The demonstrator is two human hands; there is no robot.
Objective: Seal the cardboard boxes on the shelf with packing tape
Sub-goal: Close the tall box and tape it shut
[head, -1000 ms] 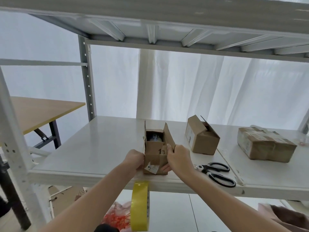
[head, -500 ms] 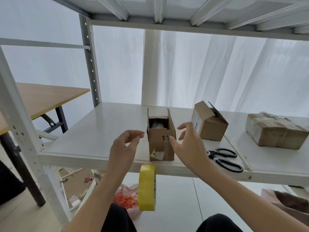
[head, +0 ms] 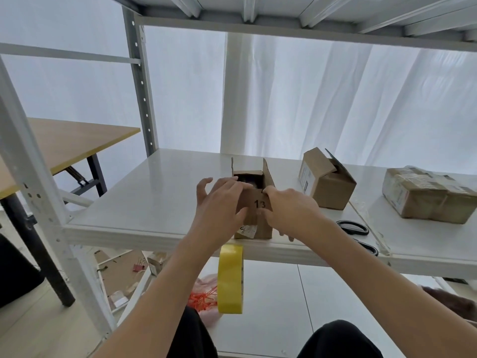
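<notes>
Flanking tall cardboard box (head: 259,200): left hand (head: 219,205) flat, right hand (head: 290,211) seemingly pinching.

The left hand (head: 219,202) and the right hand (head: 291,213) are bare. The left forearm (head: 165,285) and the right forearm (head: 374,275) are bare too, uncovered from the wrist to the lower edge of the view. Under the arms, two rounded masses of plain black cloth cover the legs: the left leg's black cloth (head: 192,334) and the right leg's black cloth (head: 338,341). It is matt and dark throughout, and its cut and seams cannot be made out.
</notes>
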